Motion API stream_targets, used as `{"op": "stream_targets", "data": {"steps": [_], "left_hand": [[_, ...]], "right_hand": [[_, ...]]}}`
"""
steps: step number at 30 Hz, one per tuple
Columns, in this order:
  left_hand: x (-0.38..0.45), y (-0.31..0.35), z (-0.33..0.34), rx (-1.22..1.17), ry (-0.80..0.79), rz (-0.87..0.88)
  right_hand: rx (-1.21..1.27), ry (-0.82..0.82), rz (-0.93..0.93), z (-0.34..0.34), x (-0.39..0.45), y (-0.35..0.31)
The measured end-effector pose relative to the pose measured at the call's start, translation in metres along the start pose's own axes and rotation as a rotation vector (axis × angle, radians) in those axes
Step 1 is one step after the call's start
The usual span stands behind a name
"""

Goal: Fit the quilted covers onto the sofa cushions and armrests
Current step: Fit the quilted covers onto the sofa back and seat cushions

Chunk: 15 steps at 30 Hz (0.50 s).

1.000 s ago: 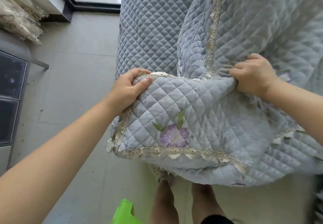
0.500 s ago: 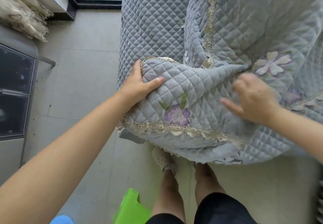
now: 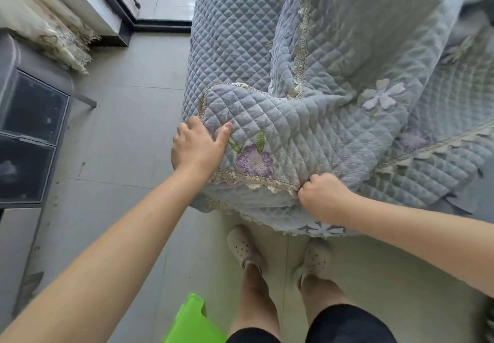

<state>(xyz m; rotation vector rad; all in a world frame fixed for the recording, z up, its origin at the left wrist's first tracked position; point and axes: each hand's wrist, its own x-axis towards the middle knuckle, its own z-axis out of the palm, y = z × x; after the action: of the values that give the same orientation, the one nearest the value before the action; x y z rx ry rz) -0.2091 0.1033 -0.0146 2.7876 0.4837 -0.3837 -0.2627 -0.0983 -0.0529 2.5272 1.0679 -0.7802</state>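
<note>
Seen from the head camera, the quilted cover [image 3: 307,128] lies draped over the front end of the sofa armrest [image 3: 230,35], its long axis running away from the person up the armrest, its near flap hanging toward the floor [image 3: 120,134]. The left hand [image 3: 197,147] holds the cover's left corner, thumb pressed onto the top face and fingers wrapped round the edge. The right hand [image 3: 320,195] is fisted on the lace trim [image 3: 254,179] along the lower edge, pinching it. The hands are apart, one at each end of the flap. Bare floor lies to the left of the armrest; a cabinet [image 3: 29,134] stands well apart and a green stool [image 3: 192,321] sits near the feet. The cover is grey-blue, diamond-stitched, with a purple embroidered flower [image 3: 254,161] and beige lace borders.
</note>
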Motion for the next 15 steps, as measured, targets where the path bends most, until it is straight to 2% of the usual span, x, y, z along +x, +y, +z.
{"op": "stream_targets", "data": {"steps": [4, 7, 9, 15], "left_hand": [[-0.024, 0.007, 0.009, 0.080, 0.083, -0.027], [-0.045, 0.009, 0.019, 0.187, 0.101, -0.037], [-0.052, 0.008, 0.026, 0.255, 0.076, -0.055], [-0.053, 0.013, 0.029, 0.258, 0.033, -0.118]], "right_hand": [[-0.058, -0.213, -0.220, 0.018, -0.017, 0.020], [-0.072, -0.188, -0.337, 0.026, -0.027, 0.026], [-0.040, -0.168, -0.316, 0.033, -0.023, 0.022], [0.055, -0.008, -0.172, 0.048, -0.019, 0.009]]}}
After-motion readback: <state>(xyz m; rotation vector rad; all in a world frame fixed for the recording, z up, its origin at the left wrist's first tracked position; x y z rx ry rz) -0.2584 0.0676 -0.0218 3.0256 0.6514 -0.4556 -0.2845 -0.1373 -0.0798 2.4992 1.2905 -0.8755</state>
